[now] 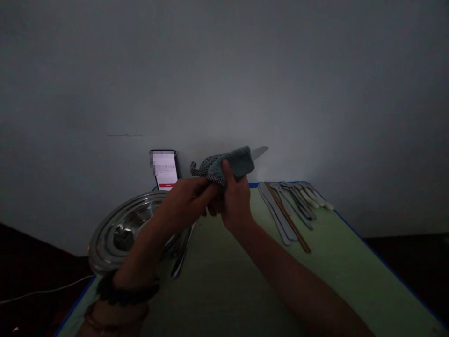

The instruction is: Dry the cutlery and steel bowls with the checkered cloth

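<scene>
- Above the table (217,271), my right hand (238,203) grips the cloth (238,164) around the knife (260,152), its tip bare.
- My left hand (182,201) touches the cloth; I cannot tell its grip.
- Slipping cloth could let the blade cut me.

the cloth (236,161) is grey-green, its other side speckled black and white. the bench (217,276) is pale green, edged in blue. the chopsticks (287,216) on the right are golden brown; the phone (166,171) at far left shows a whitish screen with a red bar.
</scene>
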A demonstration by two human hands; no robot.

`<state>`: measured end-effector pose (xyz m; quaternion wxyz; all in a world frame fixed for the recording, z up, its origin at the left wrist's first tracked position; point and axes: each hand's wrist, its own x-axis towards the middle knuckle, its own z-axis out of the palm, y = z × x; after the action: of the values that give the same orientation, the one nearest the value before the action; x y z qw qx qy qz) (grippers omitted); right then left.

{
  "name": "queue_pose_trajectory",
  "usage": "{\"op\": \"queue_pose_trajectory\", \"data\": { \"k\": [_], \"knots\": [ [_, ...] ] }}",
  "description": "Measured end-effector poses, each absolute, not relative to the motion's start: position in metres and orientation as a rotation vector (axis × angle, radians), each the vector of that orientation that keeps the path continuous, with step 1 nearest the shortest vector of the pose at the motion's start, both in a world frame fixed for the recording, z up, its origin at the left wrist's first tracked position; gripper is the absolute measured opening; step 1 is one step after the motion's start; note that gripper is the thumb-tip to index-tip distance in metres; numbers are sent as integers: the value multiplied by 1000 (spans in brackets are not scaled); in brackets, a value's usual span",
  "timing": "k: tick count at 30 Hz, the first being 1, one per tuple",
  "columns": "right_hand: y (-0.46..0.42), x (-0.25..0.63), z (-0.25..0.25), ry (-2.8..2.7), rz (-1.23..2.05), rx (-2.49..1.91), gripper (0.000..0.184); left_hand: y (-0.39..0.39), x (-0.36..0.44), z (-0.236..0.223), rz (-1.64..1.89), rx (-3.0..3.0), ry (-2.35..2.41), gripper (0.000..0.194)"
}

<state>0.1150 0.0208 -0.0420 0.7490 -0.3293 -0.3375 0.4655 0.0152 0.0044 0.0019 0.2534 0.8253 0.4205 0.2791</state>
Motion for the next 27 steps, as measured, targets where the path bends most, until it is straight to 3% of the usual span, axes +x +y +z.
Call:
{"op": "queue_pose_trajectory", "data": {
  "k": [21,27],
  "knots": [
    [21,119,-39,-574,1077,-741,37,-5,13,9,570,2334,1164,33],
    [18,116,-38,-643,1005,-781,38,0,14,7,662,2227,1171,44]
  ]
}}
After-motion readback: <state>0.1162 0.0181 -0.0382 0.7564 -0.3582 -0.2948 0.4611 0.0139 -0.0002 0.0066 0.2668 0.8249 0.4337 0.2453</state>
